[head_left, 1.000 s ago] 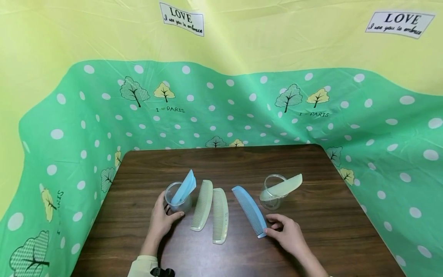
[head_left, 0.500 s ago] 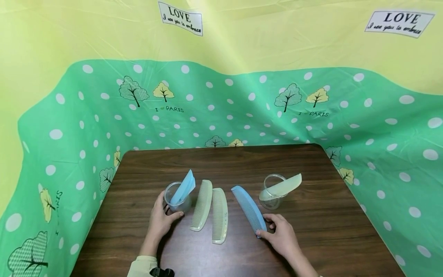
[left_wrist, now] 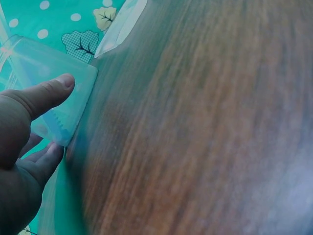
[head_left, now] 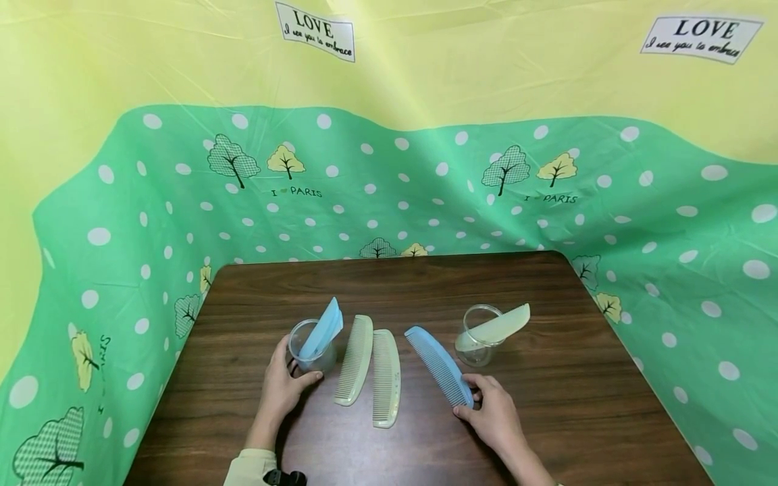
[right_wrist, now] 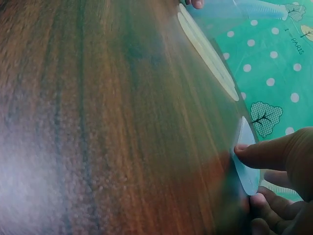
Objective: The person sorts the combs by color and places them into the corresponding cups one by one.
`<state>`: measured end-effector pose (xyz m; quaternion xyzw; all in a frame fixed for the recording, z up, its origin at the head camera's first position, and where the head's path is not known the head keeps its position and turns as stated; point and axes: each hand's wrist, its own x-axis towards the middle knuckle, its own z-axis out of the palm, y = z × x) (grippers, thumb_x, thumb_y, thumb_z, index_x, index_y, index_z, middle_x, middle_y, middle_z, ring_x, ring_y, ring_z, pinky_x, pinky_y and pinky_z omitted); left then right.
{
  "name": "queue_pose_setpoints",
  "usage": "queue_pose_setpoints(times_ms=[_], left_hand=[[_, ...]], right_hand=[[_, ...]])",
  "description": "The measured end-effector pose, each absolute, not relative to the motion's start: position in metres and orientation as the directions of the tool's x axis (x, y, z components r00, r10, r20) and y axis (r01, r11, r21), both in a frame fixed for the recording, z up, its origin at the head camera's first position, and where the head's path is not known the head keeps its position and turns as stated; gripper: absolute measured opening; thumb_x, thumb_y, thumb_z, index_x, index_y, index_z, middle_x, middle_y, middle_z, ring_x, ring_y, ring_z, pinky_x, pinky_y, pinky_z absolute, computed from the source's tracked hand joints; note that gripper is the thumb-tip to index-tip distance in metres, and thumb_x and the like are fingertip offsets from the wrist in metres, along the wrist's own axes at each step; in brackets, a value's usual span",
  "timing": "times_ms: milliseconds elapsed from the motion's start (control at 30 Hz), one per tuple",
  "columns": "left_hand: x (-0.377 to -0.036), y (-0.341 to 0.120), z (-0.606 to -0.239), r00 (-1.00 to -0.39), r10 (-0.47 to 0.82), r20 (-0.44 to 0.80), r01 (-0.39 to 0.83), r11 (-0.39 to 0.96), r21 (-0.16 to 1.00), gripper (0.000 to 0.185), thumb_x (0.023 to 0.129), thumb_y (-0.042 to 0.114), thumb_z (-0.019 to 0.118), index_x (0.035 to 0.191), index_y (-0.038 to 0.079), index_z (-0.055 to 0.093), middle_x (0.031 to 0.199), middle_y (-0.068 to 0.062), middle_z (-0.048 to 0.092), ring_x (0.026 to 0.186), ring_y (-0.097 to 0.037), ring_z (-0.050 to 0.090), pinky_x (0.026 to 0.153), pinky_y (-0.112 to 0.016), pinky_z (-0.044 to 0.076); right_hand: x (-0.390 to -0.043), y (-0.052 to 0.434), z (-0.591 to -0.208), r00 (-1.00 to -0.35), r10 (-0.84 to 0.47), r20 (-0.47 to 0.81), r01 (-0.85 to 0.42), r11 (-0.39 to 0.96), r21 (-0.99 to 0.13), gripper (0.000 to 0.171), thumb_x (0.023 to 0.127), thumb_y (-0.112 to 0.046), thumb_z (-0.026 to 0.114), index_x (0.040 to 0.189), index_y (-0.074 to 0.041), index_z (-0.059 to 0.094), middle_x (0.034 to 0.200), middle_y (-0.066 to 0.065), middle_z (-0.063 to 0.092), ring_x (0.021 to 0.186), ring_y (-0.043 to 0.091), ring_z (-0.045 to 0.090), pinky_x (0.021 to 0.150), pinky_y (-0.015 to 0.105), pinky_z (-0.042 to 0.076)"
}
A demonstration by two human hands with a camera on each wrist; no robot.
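My left hand [head_left: 282, 388] curls round a clear plastic cup [head_left: 322, 361], in which overlapping blue combs [head_left: 325, 329] lean to the right. In the left wrist view the thumb lies along the wall of that cup [left_wrist: 80, 100], with fingers at its base. Between thumb and fingers, my right hand [head_left: 495, 412] pinches the near end of another blue comb [head_left: 437, 364], teeth facing left. The right wrist view has the thumb pressed on this comb [right_wrist: 247, 174], low over the tabletop. Two pale green combs, a left one [head_left: 354, 361] and a right one [head_left: 386, 378], lie flat between the hands.
Beyond the right hand stands a second clear cup [head_left: 474, 354] with a pale green comb [head_left: 501, 327] slanting out to the right. Everything rests on a dark wooden table [head_left: 583, 378]. A green and yellow printed cloth [head_left: 419, 162] hangs round its back and sides.
My right hand has shifted left, and its thumb and fingers now pinch the blue comb's near end. That end has swung slightly right and away. The left hand stays at its cup.
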<state>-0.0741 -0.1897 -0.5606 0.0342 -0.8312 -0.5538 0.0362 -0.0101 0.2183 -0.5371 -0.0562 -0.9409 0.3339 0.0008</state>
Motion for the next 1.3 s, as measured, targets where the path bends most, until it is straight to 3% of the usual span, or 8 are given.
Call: queue_pose_setpoints(times_ms=[467,600,867,1133,1300], left_hand=[[-0.074,-0.190,-0.561,-0.995,-0.099,0.025,-0.016,0.391,0.920,0.103,0.072,-0.004,0.091,0.155,0.007,0.032,0.154,-0.020,0.041,0.145,-0.037,0.042,0.115,-0.042,0.043],[-0.074,-0.190,-0.561,-0.995,-0.099,0.025,-0.015,0.387,0.922,0.102,0.072,-0.004,0.091,0.155,0.007,0.032,0.154,-0.020,0.041,0.145,-0.037,0.042,0.115,-0.041,0.043],[-0.074,-0.190,-0.559,-0.996,-0.092,0.015,-0.021,0.377,0.926,0.102,0.072,-0.004,0.090,0.155,0.007,0.033,0.154,-0.020,0.041,0.145,-0.038,0.042,0.116,-0.042,0.043],[-0.074,-0.191,-0.560,-0.996,-0.091,0.015,-0.021,0.378,0.926,0.102,0.072,-0.004,0.090,0.155,0.007,0.032,0.155,-0.021,0.040,0.145,-0.038,0.042,0.115,-0.042,0.044],[-0.073,-0.191,-0.560,-0.996,-0.091,0.017,-0.019,0.376,0.926,0.102,0.072,-0.004,0.090,0.155,0.007,0.033,0.154,-0.020,0.040,0.145,-0.038,0.042,0.115,-0.042,0.043]], right_hand=[[-0.011,0.218,-0.535,-0.995,0.098,-0.016,0.083,0.735,-0.673,0.073,0.065,-0.004,0.094,0.131,-0.007,0.066,0.110,0.005,0.066,0.090,0.014,0.061,0.076,0.027,0.052],[-0.011,0.219,-0.534,-0.994,0.102,-0.029,0.093,0.712,-0.695,0.074,0.065,-0.001,0.094,0.133,-0.007,0.065,0.110,0.007,0.066,0.088,0.014,0.062,0.072,0.024,0.052],[-0.009,0.219,-0.531,-0.992,0.116,-0.043,0.109,0.657,-0.746,0.062,0.071,0.002,0.088,0.129,-0.013,0.071,0.096,0.002,0.070,0.082,0.012,0.062,0.063,0.019,0.050],[-0.008,0.220,-0.524,-0.993,0.114,0.014,0.065,0.653,-0.755,0.052,0.079,0.002,0.084,0.127,-0.015,0.073,0.106,0.005,0.071,0.077,0.007,0.064,0.061,0.020,0.054],[-0.009,0.221,-0.516,-0.994,0.111,-0.001,0.069,0.617,-0.784,0.049,0.082,0.003,0.081,0.128,-0.012,0.072,0.114,0.009,0.071,0.085,0.012,0.068,0.062,0.020,0.057]])
